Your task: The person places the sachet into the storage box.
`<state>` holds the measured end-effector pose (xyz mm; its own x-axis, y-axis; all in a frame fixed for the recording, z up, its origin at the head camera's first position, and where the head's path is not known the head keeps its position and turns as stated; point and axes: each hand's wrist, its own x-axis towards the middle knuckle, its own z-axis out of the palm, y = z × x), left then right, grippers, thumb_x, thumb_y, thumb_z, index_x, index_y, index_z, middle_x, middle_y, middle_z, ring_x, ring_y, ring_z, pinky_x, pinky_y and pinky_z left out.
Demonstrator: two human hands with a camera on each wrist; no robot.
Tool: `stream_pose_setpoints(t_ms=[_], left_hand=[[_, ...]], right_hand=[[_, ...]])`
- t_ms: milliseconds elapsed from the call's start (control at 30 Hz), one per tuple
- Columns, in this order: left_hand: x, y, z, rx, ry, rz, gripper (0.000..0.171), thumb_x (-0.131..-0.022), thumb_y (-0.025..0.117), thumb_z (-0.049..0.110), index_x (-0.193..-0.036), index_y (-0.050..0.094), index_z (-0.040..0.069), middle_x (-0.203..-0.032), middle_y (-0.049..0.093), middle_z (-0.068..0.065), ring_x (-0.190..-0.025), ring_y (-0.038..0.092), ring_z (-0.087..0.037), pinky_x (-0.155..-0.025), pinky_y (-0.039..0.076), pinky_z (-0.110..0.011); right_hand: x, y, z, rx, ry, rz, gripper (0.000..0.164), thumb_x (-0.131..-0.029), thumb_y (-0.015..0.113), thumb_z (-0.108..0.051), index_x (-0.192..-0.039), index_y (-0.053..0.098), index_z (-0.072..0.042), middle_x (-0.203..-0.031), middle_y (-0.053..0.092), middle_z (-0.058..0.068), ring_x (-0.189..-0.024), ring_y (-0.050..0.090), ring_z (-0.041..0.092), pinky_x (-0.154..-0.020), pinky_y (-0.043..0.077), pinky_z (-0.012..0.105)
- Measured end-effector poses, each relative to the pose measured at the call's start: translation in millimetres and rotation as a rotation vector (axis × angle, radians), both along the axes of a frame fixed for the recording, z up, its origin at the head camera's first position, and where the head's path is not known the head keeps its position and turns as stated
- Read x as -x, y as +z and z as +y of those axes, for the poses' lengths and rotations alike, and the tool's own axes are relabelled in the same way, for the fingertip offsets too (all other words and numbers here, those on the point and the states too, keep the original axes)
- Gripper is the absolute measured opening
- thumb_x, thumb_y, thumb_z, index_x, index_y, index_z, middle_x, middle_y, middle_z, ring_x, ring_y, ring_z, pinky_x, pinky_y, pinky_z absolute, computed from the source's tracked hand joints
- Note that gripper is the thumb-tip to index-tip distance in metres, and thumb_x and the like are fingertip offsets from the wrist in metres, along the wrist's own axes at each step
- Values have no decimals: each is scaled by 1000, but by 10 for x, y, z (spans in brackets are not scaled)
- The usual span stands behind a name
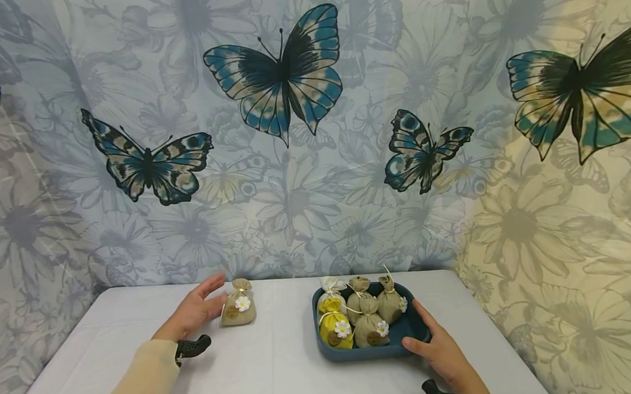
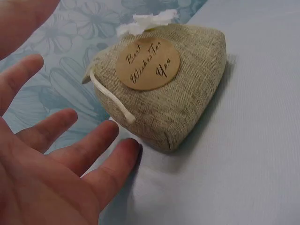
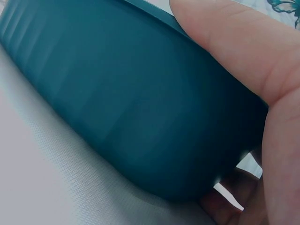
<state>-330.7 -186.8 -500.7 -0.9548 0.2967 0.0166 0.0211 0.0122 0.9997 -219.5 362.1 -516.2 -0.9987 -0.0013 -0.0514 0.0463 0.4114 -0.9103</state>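
A beige drawstring sachet with a white flower and a round "Best Wishes For You" label stands on the table at the left. My left hand is just to its left, fingers spread and relaxed, holding nothing; the left wrist view has the fingertips close to the sachet's side. On the right, my right hand grips the right end of a blue tray, thumb over the rim and fingers around the outer wall. In the tray sit a yellow sachet, a white sachet and several beige sachets.
The table has a white cloth. Behind it hangs a curtain printed with flowers and butterflies. Inside the tray, bare floor shows at its right end beside the sachets.
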Motion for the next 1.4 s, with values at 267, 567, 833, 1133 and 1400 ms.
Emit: stream_pose_setpoints(t_ms=[267,567,833,1133,1400], left_hand=[[-3,-68,38,12,8,-36,72,-99,64,12,-157,22,-1,-156,18,-33,-125,47,-27,-93,45,-35],[15,-98,98,118,-97,4,69,-95,71,14,-150,36,-6,-137,50,-30,-115,57,-30,-97,44,-40],[16,-118,125,132,-135,33,65,-89,75,5,-145,43,-10,-139,50,-25,-116,51,-23,-89,46,-26],[-8,-113,123,143,-143,42,64,-88,74,0,-144,45,-9,-137,51,-23,-107,54,-18,-84,49,-27],[-80,-48,183,309,-144,135,65,-81,79,-2,-141,53,-3,-130,54,-23,-98,58,-26,-75,52,-32]], right_hand=[[-4,-10,4,0,2,8,93,-92,73,-31,-162,13,-25,-165,7,14,-147,5,44,-109,9,70],[-9,-9,1,-10,6,21,92,-92,73,-30,-162,14,-25,-165,8,14,-147,6,44,-108,9,70],[-2,-21,6,12,10,23,91,-92,73,-29,-162,14,-25,-165,8,12,-147,4,43,-108,8,70],[9,-26,16,13,11,27,91,-92,73,-29,-162,14,-25,-165,8,13,-147,5,44,-108,8,70],[5,-35,18,14,9,33,91,-92,73,-29,-162,15,-24,-164,8,14,-147,6,44,-108,9,70]])
